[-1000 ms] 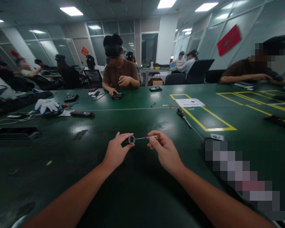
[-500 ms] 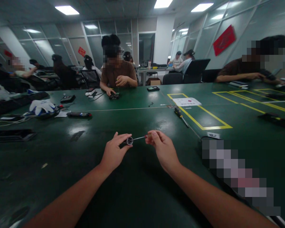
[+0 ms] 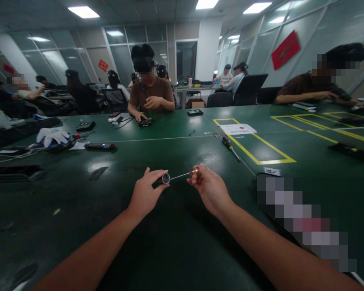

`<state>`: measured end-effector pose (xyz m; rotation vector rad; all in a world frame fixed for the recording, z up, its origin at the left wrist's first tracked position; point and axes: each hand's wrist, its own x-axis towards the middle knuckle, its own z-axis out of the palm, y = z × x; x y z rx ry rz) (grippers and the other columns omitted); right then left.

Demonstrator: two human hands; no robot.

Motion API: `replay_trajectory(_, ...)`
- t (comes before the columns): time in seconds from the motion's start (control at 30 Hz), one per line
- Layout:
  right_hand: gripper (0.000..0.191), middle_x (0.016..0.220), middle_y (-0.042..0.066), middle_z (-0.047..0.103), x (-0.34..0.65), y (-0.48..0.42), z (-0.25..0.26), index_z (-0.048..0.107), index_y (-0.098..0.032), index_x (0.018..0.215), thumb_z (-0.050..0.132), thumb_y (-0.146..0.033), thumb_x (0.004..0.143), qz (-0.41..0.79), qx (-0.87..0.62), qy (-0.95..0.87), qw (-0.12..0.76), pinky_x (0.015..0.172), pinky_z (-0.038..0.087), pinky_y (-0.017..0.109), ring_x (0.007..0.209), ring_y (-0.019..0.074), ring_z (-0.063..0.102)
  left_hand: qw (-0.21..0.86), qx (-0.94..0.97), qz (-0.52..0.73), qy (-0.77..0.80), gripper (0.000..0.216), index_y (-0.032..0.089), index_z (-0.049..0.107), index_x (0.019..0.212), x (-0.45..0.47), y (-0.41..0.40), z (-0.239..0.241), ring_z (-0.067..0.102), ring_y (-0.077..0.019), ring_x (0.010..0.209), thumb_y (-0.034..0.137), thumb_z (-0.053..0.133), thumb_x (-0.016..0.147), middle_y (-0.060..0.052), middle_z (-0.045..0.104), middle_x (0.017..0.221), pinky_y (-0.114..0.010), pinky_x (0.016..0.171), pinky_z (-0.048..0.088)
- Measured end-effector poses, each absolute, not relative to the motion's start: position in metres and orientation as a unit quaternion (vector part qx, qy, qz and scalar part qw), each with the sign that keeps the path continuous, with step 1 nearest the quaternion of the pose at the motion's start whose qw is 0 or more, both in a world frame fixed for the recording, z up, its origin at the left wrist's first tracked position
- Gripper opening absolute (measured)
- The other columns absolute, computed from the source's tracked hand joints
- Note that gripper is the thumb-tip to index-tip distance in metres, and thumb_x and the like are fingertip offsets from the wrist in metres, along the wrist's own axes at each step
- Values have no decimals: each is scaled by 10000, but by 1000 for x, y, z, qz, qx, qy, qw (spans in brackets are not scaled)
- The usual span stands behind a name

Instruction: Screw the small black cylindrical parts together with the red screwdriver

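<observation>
Between the thumb and fingers of my left hand point(image 3: 146, 190) is a short dark cylinder point(image 3: 166, 178) with a silvery round rim. Its open end faces me and slightly right. My right hand point(image 3: 210, 186) pinches the handle of a small screwdriver point(image 3: 182, 175), reddish where the thin shaft begins. The shaft points left, its tip at the cylinder's rim; whether it touches or sits just apart I cannot tell. Both hands are above the green table point(image 3: 157, 250). What the cylinder belongs to is not shown.
A larger screwdriver point(image 3: 230, 148) lies beyond my right hand, near a yellow taped rectangle point(image 3: 276, 162) and a white paper point(image 3: 238, 129). A dark cylindrical tool point(image 3: 100, 146) and white-blue gloves point(image 3: 53, 137) lie to the left. A blurred-out object is at right. Co-workers sit across the table.
My right hand has shifted slightly right and turned, drawing the screwdriver back from the cylinder, so more of its handle and shaft shows. My left hand keeps its hold.
</observation>
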<state>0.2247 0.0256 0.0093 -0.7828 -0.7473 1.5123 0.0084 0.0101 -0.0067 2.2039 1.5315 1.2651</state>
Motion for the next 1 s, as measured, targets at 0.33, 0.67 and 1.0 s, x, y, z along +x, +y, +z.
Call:
replay_trajectory(0.33,275,847,20,694,224,19,14,684,-224,981,623,-491,946,460,-383,-492,632,745,537,341,750,176,655,85,748,423,505,374,260,729,1201,10,8,-4,709,-242,1142,142,756,847,-51,756,1222,-649,1220,284)
replay_trajectory(0.67,234,863,27,704,225,6,21,661,-231,1040,543,-432,1019,363,-393,-607,587,767,537,344,792,188,673,89,746,417,511,380,271,720,1218,10,8,-5,703,-237,1149,167,754,855,-37,754,1225,-635,1230,271)
replay_trajectory(1.0,206,857,20,718,224,1,23,669,-253,1036,552,-420,1012,363,-388,-613,584,754,531,335,792,196,688,88,753,407,510,351,263,725,1210,10,7,-2,698,-246,1159,167,719,873,-55,751,1230,-637,1231,259)
